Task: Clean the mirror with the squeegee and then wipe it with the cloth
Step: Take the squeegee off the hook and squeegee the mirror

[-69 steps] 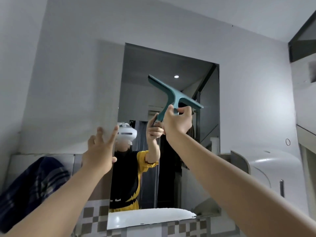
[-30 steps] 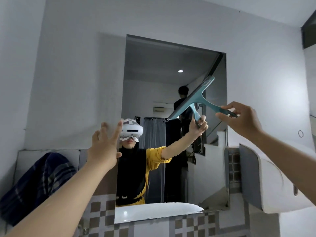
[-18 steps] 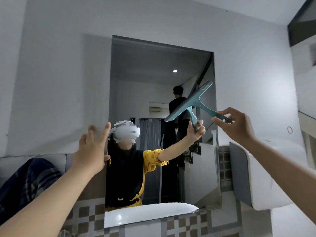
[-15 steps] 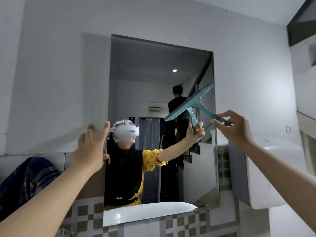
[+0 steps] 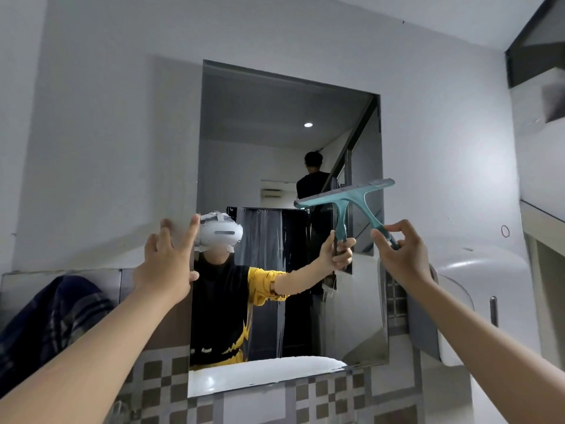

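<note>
A frameless rectangular mirror [image 5: 275,133] hangs on the grey wall. My right hand [image 5: 403,255] holds the handle of a teal squeegee [image 5: 363,198], whose blade lies nearly level against the glass near the mirror's right edge, about mid-height. My left hand [image 5: 166,264] is flat with fingers spread at the mirror's left edge. A dark blue plaid cloth [image 5: 52,319] is draped at the lower left, apart from both hands.
A white wall-mounted dispenser [image 5: 477,286] juts out just right of the mirror. Checkered tiles [image 5: 321,396] run below it. The mirror reflects a white basin rim, me, and another person standing behind.
The squeegee blade has turned from steeply tilted to nearly level and sits slightly lower on the right side of the glass. My left hand stays at the left edge.
</note>
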`<move>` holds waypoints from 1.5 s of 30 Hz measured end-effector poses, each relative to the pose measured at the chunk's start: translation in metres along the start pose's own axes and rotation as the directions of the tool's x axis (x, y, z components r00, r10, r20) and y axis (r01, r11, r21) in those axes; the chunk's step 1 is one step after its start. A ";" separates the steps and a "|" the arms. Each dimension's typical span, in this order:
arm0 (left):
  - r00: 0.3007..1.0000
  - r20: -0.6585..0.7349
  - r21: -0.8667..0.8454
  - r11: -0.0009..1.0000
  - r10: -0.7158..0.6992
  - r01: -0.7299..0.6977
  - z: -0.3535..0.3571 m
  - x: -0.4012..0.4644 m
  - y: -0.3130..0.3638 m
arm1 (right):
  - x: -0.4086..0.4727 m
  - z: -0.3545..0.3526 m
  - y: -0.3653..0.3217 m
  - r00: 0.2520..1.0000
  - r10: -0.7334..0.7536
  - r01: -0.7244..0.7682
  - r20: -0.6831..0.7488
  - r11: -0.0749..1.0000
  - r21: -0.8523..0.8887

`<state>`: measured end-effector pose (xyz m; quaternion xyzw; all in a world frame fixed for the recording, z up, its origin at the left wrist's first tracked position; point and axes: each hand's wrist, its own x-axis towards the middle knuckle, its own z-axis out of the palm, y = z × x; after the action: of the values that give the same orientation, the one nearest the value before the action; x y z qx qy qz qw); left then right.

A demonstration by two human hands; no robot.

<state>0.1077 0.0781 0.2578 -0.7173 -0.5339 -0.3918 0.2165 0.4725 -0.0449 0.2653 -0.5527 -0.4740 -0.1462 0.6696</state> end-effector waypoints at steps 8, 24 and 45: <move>1.000 -0.013 0.019 1.000 0.020 -0.019 -0.003 -0.002 0.001 | -0.038 0.038 -0.045 0.974 0.226 -0.226 0.026 0.952 0.207; 0.982 0.103 0.040 0.986 0.159 -0.164 0.017 -0.047 -0.027 | -0.109 0.131 -0.155 0.936 0.335 -0.341 0.106 0.789 0.511; 0.982 0.048 -0.056 0.982 0.183 -0.180 0.054 -0.072 -0.040 | -0.102 0.098 -0.084 0.958 -0.253 0.256 0.137 0.967 -0.008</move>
<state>0.0788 0.0880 0.1642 -0.7785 -0.4615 -0.3651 0.2185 0.3135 -0.0214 0.2285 -0.5042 -0.5833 -0.1995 0.6047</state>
